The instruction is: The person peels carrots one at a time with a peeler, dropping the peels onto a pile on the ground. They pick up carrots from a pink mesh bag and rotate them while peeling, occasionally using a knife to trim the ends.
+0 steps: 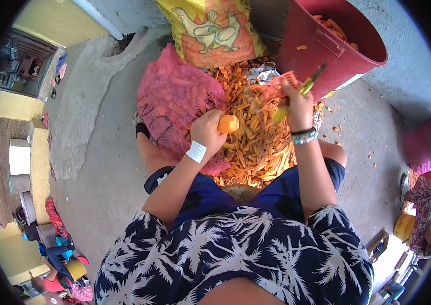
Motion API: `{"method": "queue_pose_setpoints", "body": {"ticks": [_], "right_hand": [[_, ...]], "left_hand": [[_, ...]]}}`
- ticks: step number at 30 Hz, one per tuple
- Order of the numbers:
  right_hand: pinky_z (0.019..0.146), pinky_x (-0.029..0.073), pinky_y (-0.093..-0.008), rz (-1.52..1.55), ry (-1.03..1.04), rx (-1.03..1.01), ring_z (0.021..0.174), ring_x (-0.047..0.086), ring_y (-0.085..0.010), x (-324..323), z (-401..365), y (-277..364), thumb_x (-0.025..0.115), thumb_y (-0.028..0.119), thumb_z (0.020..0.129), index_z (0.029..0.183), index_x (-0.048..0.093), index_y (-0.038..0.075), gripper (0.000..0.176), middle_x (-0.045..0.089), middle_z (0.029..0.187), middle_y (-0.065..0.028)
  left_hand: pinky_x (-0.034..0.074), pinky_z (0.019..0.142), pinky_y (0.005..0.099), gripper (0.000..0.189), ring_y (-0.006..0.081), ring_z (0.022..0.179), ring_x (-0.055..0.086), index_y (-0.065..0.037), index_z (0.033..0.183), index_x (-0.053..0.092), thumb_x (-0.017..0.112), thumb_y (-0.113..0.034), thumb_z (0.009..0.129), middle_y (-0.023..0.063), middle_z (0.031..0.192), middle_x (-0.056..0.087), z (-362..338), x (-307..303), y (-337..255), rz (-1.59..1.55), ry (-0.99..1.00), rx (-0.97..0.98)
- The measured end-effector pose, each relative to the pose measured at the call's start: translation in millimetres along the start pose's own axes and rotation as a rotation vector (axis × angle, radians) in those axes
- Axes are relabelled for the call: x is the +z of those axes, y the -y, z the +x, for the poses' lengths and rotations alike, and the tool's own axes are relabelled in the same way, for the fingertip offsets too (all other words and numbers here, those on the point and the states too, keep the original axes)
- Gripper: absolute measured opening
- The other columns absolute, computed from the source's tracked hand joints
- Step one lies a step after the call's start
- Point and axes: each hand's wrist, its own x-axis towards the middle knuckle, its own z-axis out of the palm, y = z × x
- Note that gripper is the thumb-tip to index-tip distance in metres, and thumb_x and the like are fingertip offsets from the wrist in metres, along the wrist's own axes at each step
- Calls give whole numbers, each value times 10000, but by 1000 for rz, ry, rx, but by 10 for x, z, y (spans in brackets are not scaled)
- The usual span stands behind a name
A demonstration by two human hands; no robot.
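Observation:
My left hand [206, 136], a white band around its wrist, is closed around a peeled orange carrot [229, 124], whose cut end points right. To the right, my right hand [301, 108] grips a knife [307, 86] with a yellow-green handle and a dark blade pointing up and away. A red-orange perforated plastic piece [279, 84] shows blurred beside its fingers; whether the hand holds this too I cannot tell. Below both hands spreads a heap of orange peelings [256, 147]. Left of the heap, a pink mesh sack [174, 91] of carrots lies next to my left hand.
A red bucket [302, 56] with carrots in it stands at the back right by the wall. Behind the heap is a yellow printed sack [210, 30]. Scraps dot the concrete floor [98, 132]. Other people sit at the lower left and far right edges.

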Motion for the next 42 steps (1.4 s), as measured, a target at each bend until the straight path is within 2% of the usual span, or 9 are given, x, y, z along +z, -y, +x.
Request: {"method": "queue_pose_setpoints", "body": {"ticks": [4, 6, 10, 14, 28, 32, 37, 40, 42], "right_hand": [[437, 366, -195, 1, 44, -97, 518, 497, -59, 133, -87, -273, 636, 122, 790, 846, 594, 6, 135, 587, 682, -7], [502, 404, -225, -106, -39, 95, 602, 523, -79, -161, 166, -267, 654, 106, 774, 869, 589, 5, 154, 599, 754, -24], [434, 367, -196, 41, 112, 87, 517, 498, -59, 182, -283, 17, 621, 85, 792, 819, 590, 15, 81, 582, 682, 0], [425, 364, -196, -61, -26, 70, 530, 507, -54, -220, 170, -298, 635, 79, 781, 824, 580, 22, 90, 587, 716, -7], [391, 333, -197, 137, -54, 50, 452, 451, -47, 221, -319, -271, 634, 84, 787, 885, 615, 51, 106, 594, 692, -3], [417, 368, -209, 52, -182, -57, 487, 483, -56, -258, 259, -491, 609, 62, 800, 885, 605, 23, 94, 590, 711, 0], [430, 363, -169, 203, -44, -100, 546, 502, -34, 236, -375, -7, 600, 117, 826, 942, 572, 55, 134, 572, 713, 26], [629, 472, -224, 90, 87, -286, 726, 570, -88, 274, -487, -79, 597, 56, 819, 1005, 563, -28, 206, 610, 832, -45], [625, 467, -226, -98, 88, -370, 722, 561, -79, 241, -456, -39, 598, 60, 820, 982, 571, -31, 187, 610, 816, -41]], "left_hand": [[470, 587, 396, 236, 325, 678, 567, -34, 813, 558, 652, -59, 599, 118, 769, 573, 46, -58, -104, 56, 5, 63], [467, 617, 390, 237, 344, 716, 565, -32, 804, 555, 641, -62, 585, 142, 781, 577, 66, -96, -104, -11, 15, 10], [464, 614, 397, 229, 347, 713, 562, -28, 796, 551, 637, -56, 585, 144, 779, 575, 68, -43, -56, 26, -4, 32], [462, 617, 399, 229, 353, 720, 560, -23, 797, 550, 635, -51, 586, 144, 780, 576, 92, -127, -107, 29, 12, 36], [450, 580, 410, 214, 367, 690, 568, -8, 805, 573, 680, -92, 640, 174, 737, 579, 84, 68, -129, -52, -25, -92], [464, 605, 380, 186, 345, 687, 577, 1, 792, 568, 671, -92, 668, 161, 740, 585, 63, 42, -158, -251, -69, -209], [475, 618, 360, 203, 313, 718, 614, -2, 837, 589, 679, -117, 695, 163, 760, 619, 86, 19, -185, -371, 45, -376], [480, 628, 352, 229, 300, 720, 624, 6, 848, 592, 684, -142, 700, 168, 773, 628, 76, 62, -172, -344, 177, -433], [481, 626, 352, 260, 299, 707, 623, 8, 864, 595, 690, -168, 698, 165, 772, 628, 27, 145, -76, -333, 163, -373]]}}
